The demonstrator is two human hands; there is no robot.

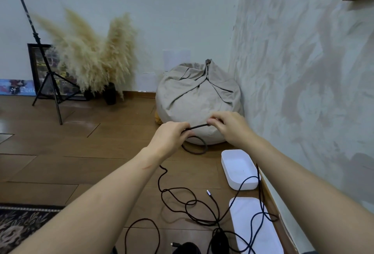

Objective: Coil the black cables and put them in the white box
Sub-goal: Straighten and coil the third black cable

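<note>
1. In the middle of the frame we hold a short stretch of black cable (199, 126) between both hands, raised above the wooden floor (91, 148).
2. Our left hand (172, 138) has its fingers curled round the cable, and a loop of the same cable hangs just below it.
3. Our right hand (228, 130) pinches the other end of that stretch between thumb and fingers.
4. The white box (236, 164) sits open on the floor at the lower right, beside the wall; a dark cable crosses its near corner.
5. A flat white lid (240, 217) lies at the bottom right, just nearer to us than the box, with cable draped over it.
6. The loose cables (159, 185) lie tangled on the floor in the lower middle, a silver-tipped plug (209, 192) among them.
7. Behind our hands a beige bean bag (198, 99) rests against the wall.
8. Pampas grass (91, 51) and a tripod (46, 75) stand at the upper left; a patterned rug (18, 225) fills the lower left corner.
</note>
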